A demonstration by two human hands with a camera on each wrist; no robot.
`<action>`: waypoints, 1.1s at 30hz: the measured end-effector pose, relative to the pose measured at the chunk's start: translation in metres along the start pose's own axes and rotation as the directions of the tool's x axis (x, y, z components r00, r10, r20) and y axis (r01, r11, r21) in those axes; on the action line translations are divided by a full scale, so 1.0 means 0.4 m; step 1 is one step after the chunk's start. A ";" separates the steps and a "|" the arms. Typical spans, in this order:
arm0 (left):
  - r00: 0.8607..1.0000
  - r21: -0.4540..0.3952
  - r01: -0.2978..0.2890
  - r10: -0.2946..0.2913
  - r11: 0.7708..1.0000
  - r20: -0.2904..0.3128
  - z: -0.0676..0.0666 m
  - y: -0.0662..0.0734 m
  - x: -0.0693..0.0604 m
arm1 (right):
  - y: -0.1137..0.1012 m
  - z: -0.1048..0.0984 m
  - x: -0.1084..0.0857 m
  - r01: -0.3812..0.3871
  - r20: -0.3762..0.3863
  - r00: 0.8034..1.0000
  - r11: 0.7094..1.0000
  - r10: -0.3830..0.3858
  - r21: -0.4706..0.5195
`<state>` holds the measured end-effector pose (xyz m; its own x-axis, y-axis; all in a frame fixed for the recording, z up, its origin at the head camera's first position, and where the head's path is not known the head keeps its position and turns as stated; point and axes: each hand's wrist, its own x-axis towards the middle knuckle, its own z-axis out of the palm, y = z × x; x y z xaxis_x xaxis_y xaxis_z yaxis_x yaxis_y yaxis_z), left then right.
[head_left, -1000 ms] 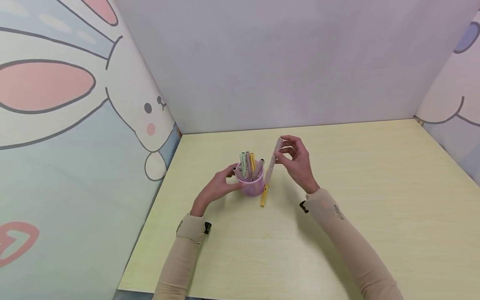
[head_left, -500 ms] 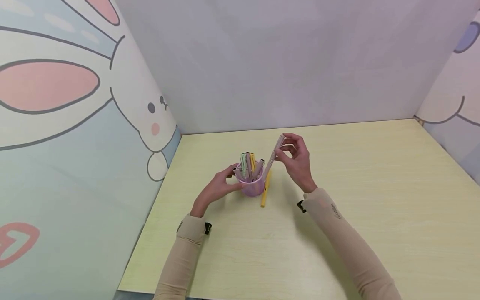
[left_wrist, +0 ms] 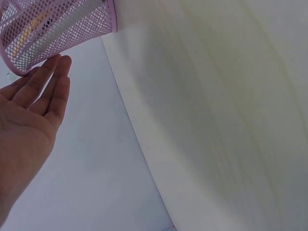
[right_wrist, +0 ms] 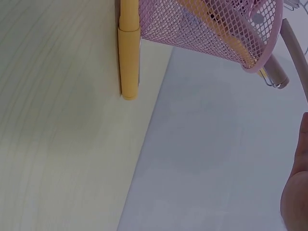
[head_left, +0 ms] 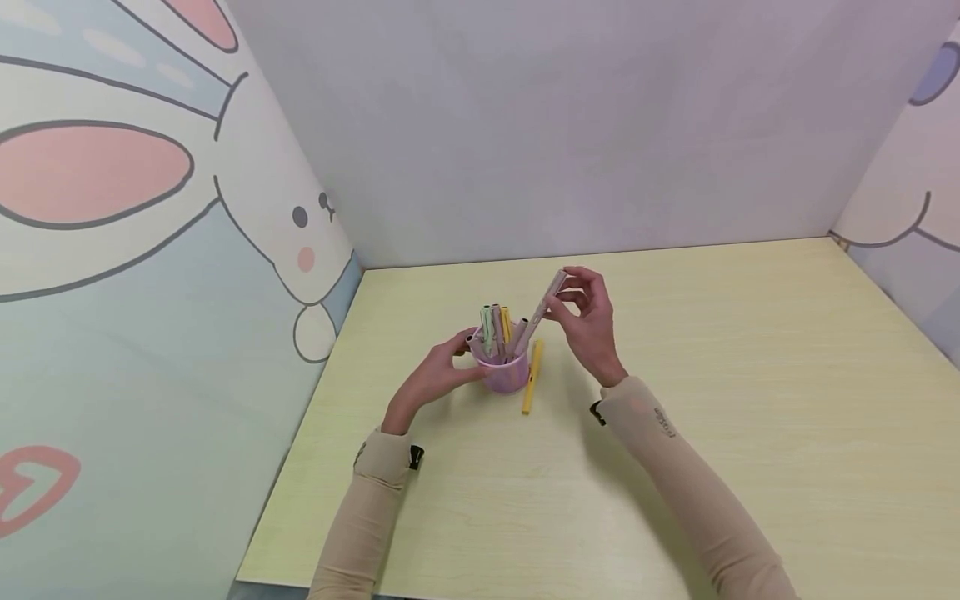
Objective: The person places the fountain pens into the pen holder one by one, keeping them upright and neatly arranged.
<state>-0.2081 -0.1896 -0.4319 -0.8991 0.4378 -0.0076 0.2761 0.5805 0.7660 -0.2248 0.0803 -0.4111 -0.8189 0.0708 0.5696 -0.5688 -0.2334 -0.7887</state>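
A pink mesh pen cup [head_left: 507, 379] stands on the table, holding several pens: a green pen [head_left: 487, 327], a yellow one and some greyish-mauve ones. My left hand [head_left: 435, 377] holds the cup from the left, thumb at its front, fingertips at its rim [left_wrist: 24, 74]; the left wrist view leaves the thumb out. My right hand [head_left: 592, 325] pinches a greyish-mauve pen [head_left: 549, 298], tilted, its lower end at the cup's mouth. From the right wrist, that pen [right_wrist: 294, 48] ends beside the rim. Just right of the cup, a yellow pen [right_wrist: 129, 62] lies on the table.
The pale wood table [head_left: 712, 375] meets a plain grey-white wall [head_left: 585, 133] behind. A side wall with a painted rabbit [head_left: 255, 200] borders the left edge, and another painted wall [head_left: 900, 183] the right.
My right hand has shifted slightly left, and the mauve pen leans further over, its lower end moving from beside the cup to its mouth. The left hand and cup stay put.
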 end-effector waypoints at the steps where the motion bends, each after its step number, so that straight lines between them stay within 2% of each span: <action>1: 1.000 0.002 0.001 -0.001 1.000 0.000 0.000 0.000 -0.001 | 0.001 0.001 -0.002 0.000 0.015 1.000 1.000 0.000 -0.006; 6: 1.000 0.001 -0.002 0.002 1.000 -0.002 -0.001 -0.001 -0.003 | 0.002 0.001 -0.009 -0.020 0.102 0.995 0.999 0.025 -0.049; 9: 1.000 -0.005 -0.012 0.012 1.000 -0.002 -0.001 -0.002 -0.003 | 0.001 -0.003 -0.012 -0.037 0.124 0.991 0.996 0.047 -0.084; 14: 1.000 -0.022 -0.027 0.027 0.999 -0.005 -0.001 -0.004 -0.002 | -0.002 -0.011 -0.013 -0.048 0.104 0.993 0.993 0.059 -0.108; 33: 1.000 -0.022 -0.024 0.024 0.999 -0.010 0.002 -0.002 0.000 | -0.002 -0.064 -0.012 -0.101 0.059 0.992 0.985 0.110 -0.143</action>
<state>-0.2080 -0.1895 -0.4330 -0.8955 0.4447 0.0171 0.2903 0.5545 0.7799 -0.2225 0.1051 -0.4191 -0.8705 -0.0125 0.4920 -0.4885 -0.0987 -0.8669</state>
